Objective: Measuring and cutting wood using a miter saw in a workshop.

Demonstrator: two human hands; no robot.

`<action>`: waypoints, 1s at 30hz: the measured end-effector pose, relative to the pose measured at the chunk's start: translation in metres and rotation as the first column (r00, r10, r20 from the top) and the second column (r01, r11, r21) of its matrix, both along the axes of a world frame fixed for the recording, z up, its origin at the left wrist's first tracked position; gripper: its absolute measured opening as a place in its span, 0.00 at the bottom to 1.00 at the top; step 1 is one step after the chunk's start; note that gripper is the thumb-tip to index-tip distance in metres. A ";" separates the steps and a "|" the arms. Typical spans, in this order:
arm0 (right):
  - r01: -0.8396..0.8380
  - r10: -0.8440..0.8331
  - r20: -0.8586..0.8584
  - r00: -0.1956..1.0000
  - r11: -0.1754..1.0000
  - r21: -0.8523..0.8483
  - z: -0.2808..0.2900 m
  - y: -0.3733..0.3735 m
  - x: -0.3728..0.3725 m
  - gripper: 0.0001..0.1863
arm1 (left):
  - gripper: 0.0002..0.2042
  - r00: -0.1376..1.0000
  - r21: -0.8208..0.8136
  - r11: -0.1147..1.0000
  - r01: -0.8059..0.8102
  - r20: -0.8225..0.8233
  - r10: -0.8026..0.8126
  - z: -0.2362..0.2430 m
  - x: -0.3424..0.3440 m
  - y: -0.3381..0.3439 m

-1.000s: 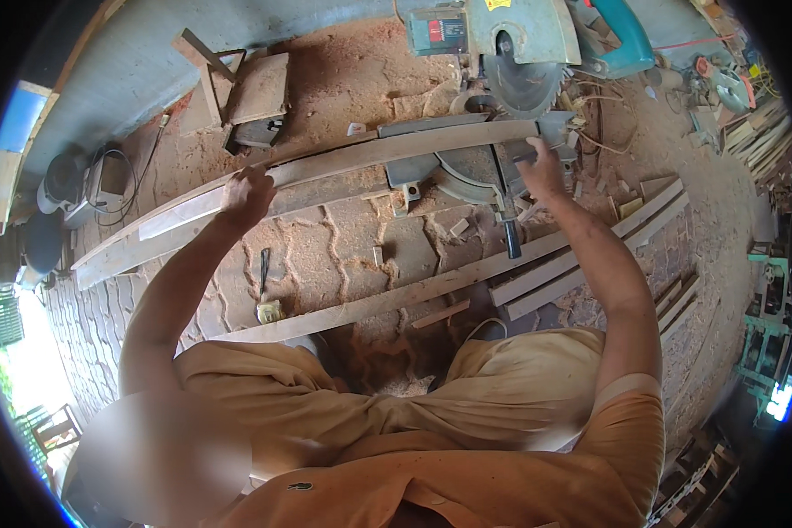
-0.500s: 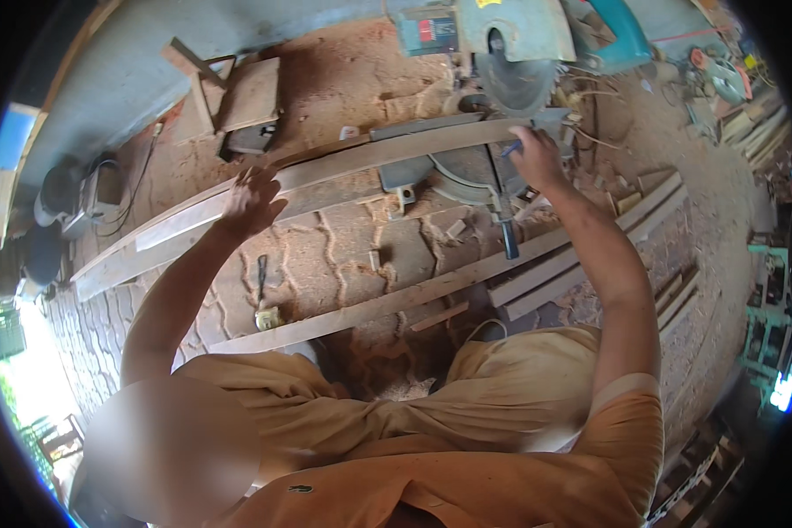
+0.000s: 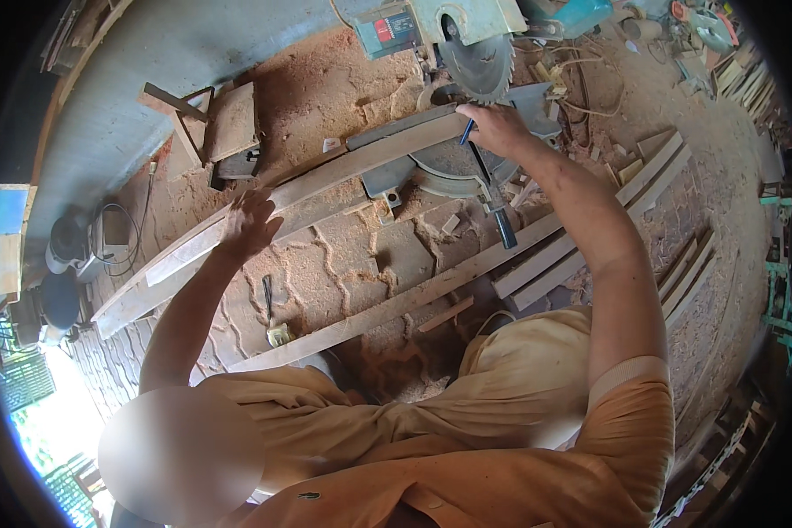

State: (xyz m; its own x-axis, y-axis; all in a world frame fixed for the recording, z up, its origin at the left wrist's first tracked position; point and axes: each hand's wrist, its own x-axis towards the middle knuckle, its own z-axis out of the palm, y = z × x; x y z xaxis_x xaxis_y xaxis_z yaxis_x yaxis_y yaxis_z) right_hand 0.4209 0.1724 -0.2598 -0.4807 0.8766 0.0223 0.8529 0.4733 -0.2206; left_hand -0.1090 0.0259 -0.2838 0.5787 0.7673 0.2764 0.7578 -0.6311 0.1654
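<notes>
A long pale board [image 3: 387,144] lies across the bed of a miter saw [image 3: 447,165]. My left hand [image 3: 250,219] rests on the board's left part with its fingers spread. My right hand [image 3: 499,130] is at the board's right part, just below the raised circular blade [image 3: 477,63], closed on a blue pen [image 3: 467,131] that points down across the wood. The saw's black-gripped handle [image 3: 505,227] sticks out toward me.
More long boards [image 3: 383,310] lie on the dusty paving near my legs, with a tape measure [image 3: 278,334]. A wooden jig [image 3: 233,123] stands by the wall [image 3: 114,106]. Cords and sanding machines [image 3: 62,273] are at left; offcuts [image 3: 739,84] are piled at right.
My right hand has moved left along the board with the blue pen. My left hand's fingers have loosened and spread on the board. The view has shifted slightly.
</notes>
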 end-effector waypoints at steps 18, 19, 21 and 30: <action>-0.061 0.061 -0.004 0.998 0.998 0.027 -0.008 0.010 0.004 0.17 | 0.34 0.952 -0.136 0.954 -0.267 -0.191 0.240 -0.024 -0.008 0.035; -0.065 0.067 -0.026 0.997 0.997 0.046 -0.010 0.010 0.006 0.17 | 0.32 0.959 -0.216 0.948 -0.235 -0.210 0.190 -0.022 -0.009 0.038; -0.072 0.072 0.003 0.997 0.993 0.092 -0.013 0.006 0.012 0.17 | 0.30 0.965 -0.300 0.932 -0.206 -0.222 0.142 -0.014 -0.010 0.040; 0.243 -0.243 -0.073 0.967 0.970 -0.020 -0.025 -0.077 0.046 0.19 | 0.28 0.928 -0.306 0.938 -0.163 -0.369 0.041 0.009 -0.002 0.046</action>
